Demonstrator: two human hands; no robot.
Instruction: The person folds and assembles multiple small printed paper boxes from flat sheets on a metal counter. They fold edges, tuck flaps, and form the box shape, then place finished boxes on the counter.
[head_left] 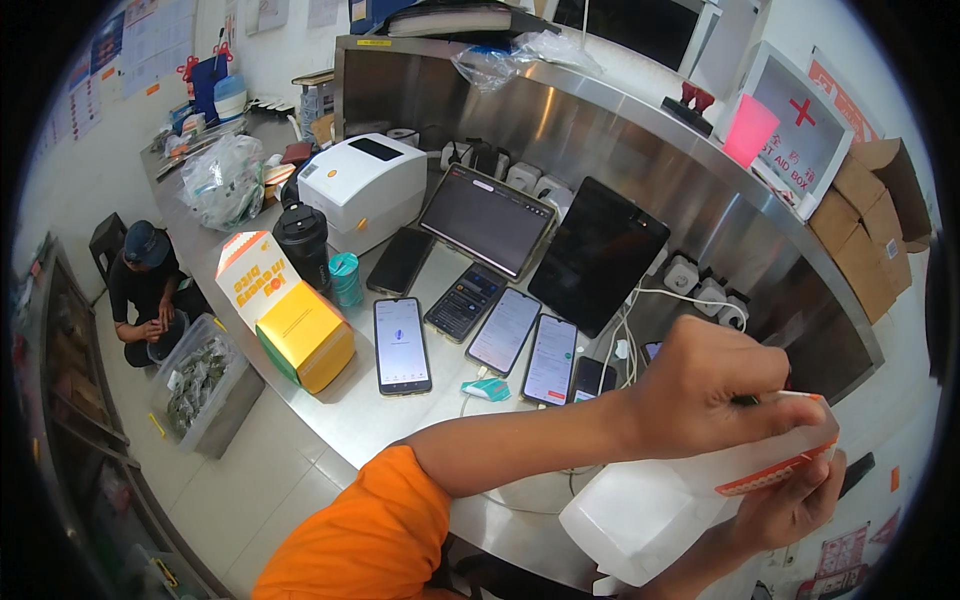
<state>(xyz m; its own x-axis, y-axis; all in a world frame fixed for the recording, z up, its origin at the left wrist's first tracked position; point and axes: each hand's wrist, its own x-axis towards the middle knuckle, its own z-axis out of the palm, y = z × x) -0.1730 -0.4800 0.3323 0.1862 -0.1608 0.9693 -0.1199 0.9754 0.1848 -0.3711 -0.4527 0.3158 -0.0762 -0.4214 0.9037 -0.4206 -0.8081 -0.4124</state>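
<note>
1. Clearly, I had the left hand [705, 385] in the lower right of the frame, its forearm crossing from an orange fabric sleeve [365, 525] at bottom centre; its fingers were curled together and clamped on the upper edge of a white paper carton [640, 515] with orange-patterned trim.
2. I saw the right hand [795, 505] just below it, fingers bent and closed on the trimmed edge; part of that grip was hidden from me.
3. The carton was tilted in the lower right, between both hands, its body extending toward bottom centre.
4. At centre, on a shiny steel table [450, 385], I counted a lit landscape tablet [488, 220], a black-screened tablet [598, 255] leaning beside it, and several smartphones below.
5. Left of centre stood a yellow paper carton [305, 345] with a raised printed flap, near a black lidded tumbler [303, 240], a small teal cylinder [345, 280] and a boxy white printer [365, 190].
6. At far left I noticed a seated person in a dark cap [147, 245], beside a clear plastic bin [225, 430] of dark greenish contents.
</note>
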